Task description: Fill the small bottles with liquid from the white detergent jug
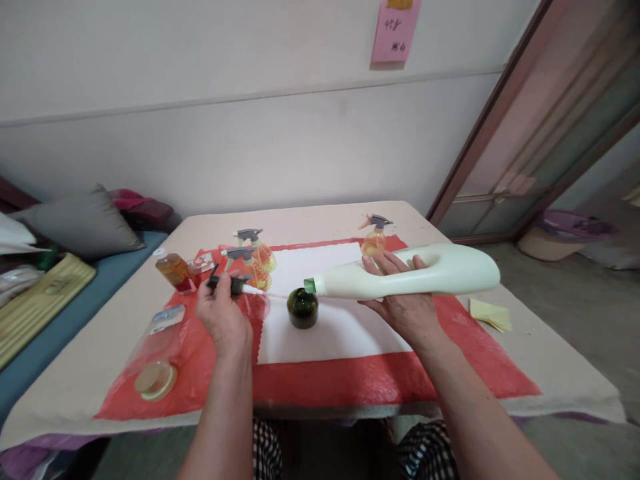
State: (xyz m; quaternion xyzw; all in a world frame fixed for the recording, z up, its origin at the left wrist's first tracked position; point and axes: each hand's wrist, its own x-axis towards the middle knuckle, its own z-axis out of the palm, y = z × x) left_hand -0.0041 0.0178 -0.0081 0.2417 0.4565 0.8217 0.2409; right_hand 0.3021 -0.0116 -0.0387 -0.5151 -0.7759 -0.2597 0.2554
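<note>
My right hand [400,300] grips a large pale-green jug [415,277] by its middle, tipped sideways, its green neck pointing left and hovering over the mouth of a small dark-green round bottle [303,308]. That bottle stands on a white sheet [330,327] laid over a red mat [380,380]. My left hand [223,313] holds a dark spray-trigger head [233,285] with a white dip tube, just left of the green bottle.
Three small yellow spray bottles with grey triggers [255,250] [375,237] stand at the far side of the mat. An amber bottle [175,270] lies at the left, a clear bottle [155,353] lies near the front-left. Yellow notes [490,313] sit at the right.
</note>
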